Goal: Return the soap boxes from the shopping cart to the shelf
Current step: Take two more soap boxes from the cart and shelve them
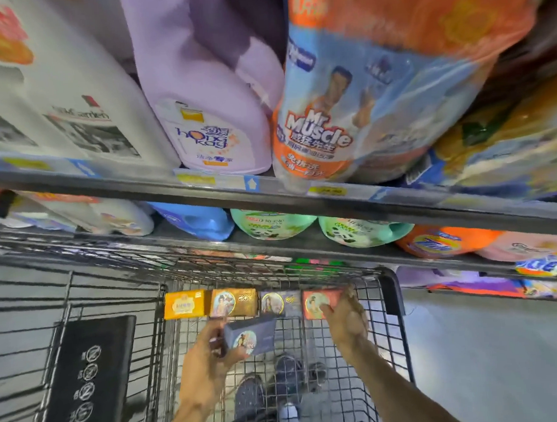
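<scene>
A: In the shopping cart [391, 288], our left hand [210, 359] grips a grey-blue soap box [254, 336]; our right hand [344, 317] clasps the red soap box [317, 302].

B: We're picking up; next, lift both toward the shelf [269, 192] above.

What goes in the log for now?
left hand holds blue-grey soap box | right hand grips red soap box | cart
</scene>
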`<move>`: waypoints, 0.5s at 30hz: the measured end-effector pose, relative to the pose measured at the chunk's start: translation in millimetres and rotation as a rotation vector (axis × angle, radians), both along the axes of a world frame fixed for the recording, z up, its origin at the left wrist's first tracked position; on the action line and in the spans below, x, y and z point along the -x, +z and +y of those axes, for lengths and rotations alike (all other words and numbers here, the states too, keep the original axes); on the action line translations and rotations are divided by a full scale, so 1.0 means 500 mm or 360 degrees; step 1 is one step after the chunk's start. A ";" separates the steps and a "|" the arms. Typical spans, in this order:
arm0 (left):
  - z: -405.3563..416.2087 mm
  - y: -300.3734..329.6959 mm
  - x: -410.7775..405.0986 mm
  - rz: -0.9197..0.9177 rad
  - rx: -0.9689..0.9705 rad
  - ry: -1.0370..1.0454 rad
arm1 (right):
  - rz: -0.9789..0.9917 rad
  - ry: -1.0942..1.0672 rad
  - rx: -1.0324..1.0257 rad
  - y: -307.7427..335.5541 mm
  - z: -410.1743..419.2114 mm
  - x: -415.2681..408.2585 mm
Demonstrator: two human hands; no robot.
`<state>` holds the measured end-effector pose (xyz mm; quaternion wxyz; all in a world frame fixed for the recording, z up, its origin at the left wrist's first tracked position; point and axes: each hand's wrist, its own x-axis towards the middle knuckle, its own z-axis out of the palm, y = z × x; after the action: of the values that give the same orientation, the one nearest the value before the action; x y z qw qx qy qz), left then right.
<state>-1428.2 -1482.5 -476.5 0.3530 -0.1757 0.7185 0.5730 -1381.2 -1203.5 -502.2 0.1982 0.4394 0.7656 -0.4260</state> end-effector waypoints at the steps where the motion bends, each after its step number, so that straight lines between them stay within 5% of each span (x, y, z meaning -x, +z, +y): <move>1: 0.002 0.002 -0.003 0.0041 0.0030 -0.0006 | -0.0036 -0.0034 -0.0001 -0.001 -0.004 -0.002; 15: 0.002 0.013 0.014 0.0018 0.0140 -0.0042 | 0.0192 0.0042 -0.0169 0.036 0.005 -0.025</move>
<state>-1434.9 -1481.5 -470.1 0.3483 -0.1783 0.7472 0.5372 -1368.7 -1201.0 -484.2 0.1338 0.4127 0.8034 -0.4079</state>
